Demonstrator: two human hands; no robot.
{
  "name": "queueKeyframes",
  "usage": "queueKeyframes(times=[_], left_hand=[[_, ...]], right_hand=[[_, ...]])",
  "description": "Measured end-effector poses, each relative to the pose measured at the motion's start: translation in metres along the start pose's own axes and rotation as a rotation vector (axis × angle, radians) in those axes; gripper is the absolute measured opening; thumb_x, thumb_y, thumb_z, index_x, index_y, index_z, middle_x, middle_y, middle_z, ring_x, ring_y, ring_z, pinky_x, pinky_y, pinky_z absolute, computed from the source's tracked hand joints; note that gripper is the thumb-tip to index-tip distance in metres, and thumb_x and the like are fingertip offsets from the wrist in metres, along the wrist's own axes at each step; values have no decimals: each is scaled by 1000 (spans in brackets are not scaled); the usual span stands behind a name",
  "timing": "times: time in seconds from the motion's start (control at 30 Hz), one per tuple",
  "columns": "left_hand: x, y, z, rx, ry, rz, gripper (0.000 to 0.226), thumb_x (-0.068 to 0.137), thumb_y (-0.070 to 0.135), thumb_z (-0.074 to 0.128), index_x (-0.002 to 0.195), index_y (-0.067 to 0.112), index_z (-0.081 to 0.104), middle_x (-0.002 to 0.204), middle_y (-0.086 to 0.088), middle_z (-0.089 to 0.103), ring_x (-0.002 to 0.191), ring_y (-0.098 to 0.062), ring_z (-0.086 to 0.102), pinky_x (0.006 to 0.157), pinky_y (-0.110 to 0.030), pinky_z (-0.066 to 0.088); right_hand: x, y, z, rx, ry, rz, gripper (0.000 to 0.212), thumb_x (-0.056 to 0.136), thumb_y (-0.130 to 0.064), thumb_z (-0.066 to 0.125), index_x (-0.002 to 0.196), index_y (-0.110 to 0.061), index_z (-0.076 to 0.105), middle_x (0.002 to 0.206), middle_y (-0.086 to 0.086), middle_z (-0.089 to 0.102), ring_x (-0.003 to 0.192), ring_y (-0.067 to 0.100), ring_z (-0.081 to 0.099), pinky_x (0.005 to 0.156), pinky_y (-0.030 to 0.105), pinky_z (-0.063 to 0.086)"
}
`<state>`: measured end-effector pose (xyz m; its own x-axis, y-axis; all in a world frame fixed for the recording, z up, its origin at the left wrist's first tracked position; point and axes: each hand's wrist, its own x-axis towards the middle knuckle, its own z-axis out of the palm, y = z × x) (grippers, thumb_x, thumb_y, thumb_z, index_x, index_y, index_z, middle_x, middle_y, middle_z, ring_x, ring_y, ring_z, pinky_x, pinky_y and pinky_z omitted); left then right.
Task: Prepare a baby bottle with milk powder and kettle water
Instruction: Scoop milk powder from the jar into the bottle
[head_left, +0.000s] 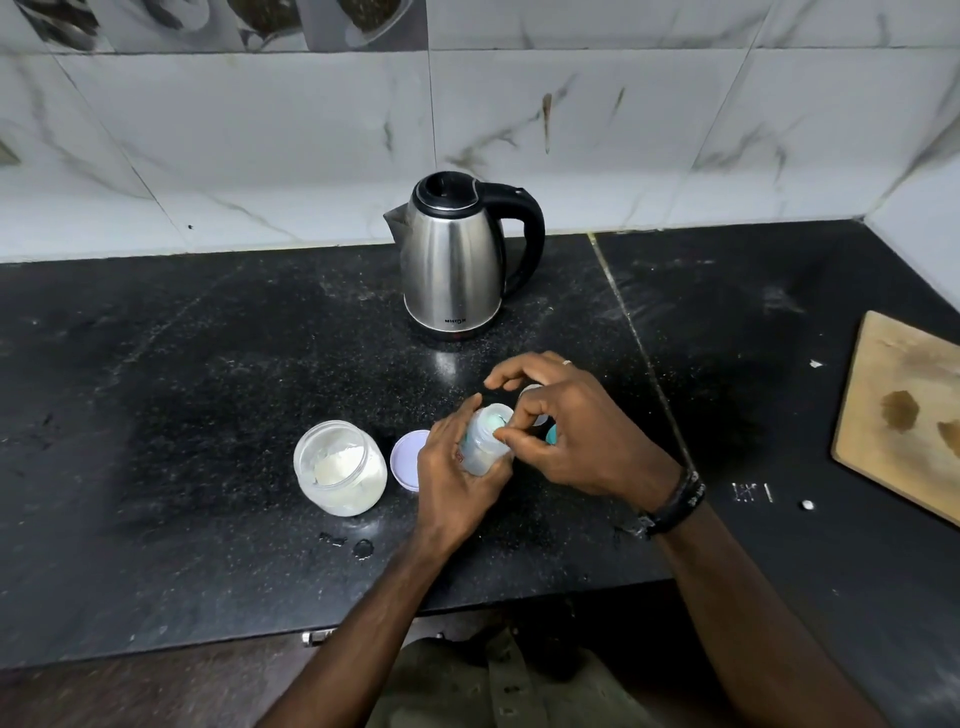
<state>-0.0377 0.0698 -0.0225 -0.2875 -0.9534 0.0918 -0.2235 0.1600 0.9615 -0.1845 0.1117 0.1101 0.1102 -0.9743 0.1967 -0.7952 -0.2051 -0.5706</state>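
Observation:
My left hand (454, 470) grips a clear baby bottle (483, 441), open at the top and tilted toward me, near the front middle of the black counter. My right hand (571, 431) is over the bottle's mouth and pinches something small and teal there; I cannot tell what it is. An open jar of white milk powder (340, 467) stands left of the bottle, its pale lilac lid (408, 460) lying between them. The steel kettle (452, 254) with a black handle stands behind, lid closed.
A teal piece (551, 434) and a white piece (532, 389) lie partly hidden behind my right hand. A wooden board (904, 415) lies at the right edge. Water drops (358, 545) sit near the counter's front edge (311, 631). A tiled wall rises behind.

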Motion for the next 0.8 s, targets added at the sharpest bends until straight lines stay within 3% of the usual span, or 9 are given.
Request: queueKeyframes(times=[0.17, 0.3, 0.47, 0.57, 0.7, 0.8], left_hand=[[-2, 1, -1, 9, 29, -6, 72, 76, 31, 80, 142, 14, 60, 138, -3, 68, 130, -17, 63, 110, -45, 52], [-1, 0, 0, -18, -29, -8, 64, 80, 22, 80, 141, 10, 61, 136, -10, 69, 129, -28, 64, 108, -55, 51], [-6, 3, 0, -5, 3, -6, 64, 78, 21, 79, 138, 26, 57, 138, -7, 67, 131, -24, 62, 111, -50, 51], [-5, 1, 1, -24, -34, 1, 59, 80, 22, 77, 137, 14, 63, 128, -12, 71, 122, -33, 67, 102, -57, 53], [-5, 2, 0, -8, 14, -29, 68, 76, 20, 79, 141, 14, 60, 133, -7, 70, 126, -24, 66, 107, -45, 53], [-3, 2, 0, -34, -20, -34, 65, 79, 21, 79, 140, 10, 61, 131, -12, 71, 124, -33, 67, 104, -56, 52]], right_hand=[[0, 1, -5, -42, 37, -6, 17, 79, -9, 77, 65, -7, 69, 118, 3, 64, 108, 19, 56, 91, 38, 49], [-2, -1, -5, 27, -48, -49, 20, 78, -10, 78, 62, -10, 67, 113, -1, 65, 103, 17, 58, 87, 37, 50], [-1, 2, -5, -84, 1, -7, 15, 79, -11, 77, 67, -8, 69, 116, 0, 64, 105, 18, 55, 89, 42, 49], [-2, 0, -7, 57, -106, -24, 16, 79, -12, 79, 67, -9, 69, 111, -2, 65, 101, 15, 59, 90, 39, 49], [0, 0, -8, -59, -6, -13, 16, 79, -11, 78, 66, -9, 68, 114, 2, 65, 104, 19, 56, 91, 40, 48], [-1, 1, -7, 31, -73, -13, 15, 80, -12, 78, 68, -9, 69, 112, -2, 65, 103, 14, 57, 91, 36, 48]])
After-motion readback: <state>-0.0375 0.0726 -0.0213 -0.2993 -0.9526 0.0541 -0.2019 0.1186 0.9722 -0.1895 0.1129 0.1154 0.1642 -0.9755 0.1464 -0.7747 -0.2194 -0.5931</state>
